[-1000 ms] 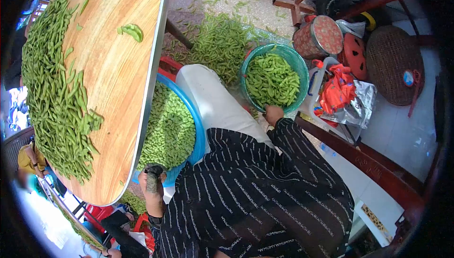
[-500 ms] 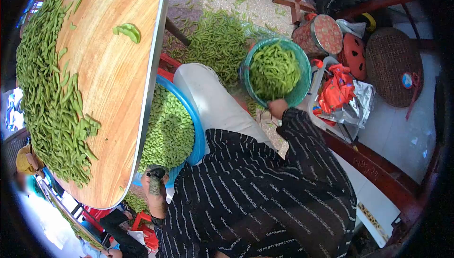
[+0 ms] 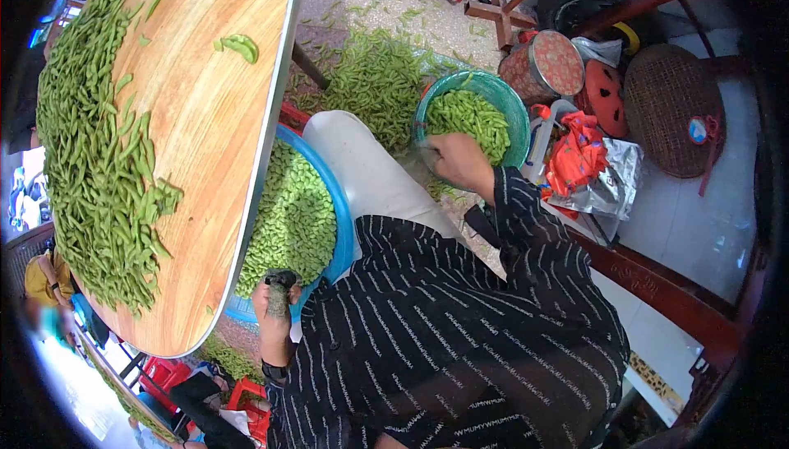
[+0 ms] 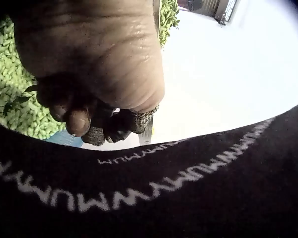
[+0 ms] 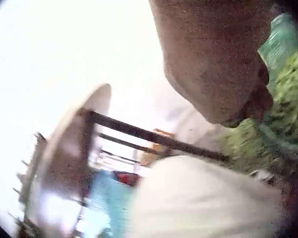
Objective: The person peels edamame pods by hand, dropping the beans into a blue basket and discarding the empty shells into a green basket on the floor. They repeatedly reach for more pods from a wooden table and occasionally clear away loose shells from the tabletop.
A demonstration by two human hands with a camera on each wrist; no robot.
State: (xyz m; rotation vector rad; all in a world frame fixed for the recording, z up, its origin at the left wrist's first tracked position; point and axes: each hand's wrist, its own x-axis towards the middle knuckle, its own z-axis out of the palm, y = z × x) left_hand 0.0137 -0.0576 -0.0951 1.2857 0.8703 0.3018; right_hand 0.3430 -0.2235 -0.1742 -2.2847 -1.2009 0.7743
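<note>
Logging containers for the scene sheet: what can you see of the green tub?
The green tub looks like plastic, round and open-topped. It appears upright, beyond the light trouser leg and beside pods strewn on the floor. Green pods partly fill it, leaving some inner wall bare. The right hand is over its near rim; contact is unclear. Its base is hidden.

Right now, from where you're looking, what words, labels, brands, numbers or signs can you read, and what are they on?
"MUMYW", repeated in pale letters across the black shirt.
Marks on the red-brown wooden bar: too small to read.
Round label on the woven lid: too small to read.
</note>
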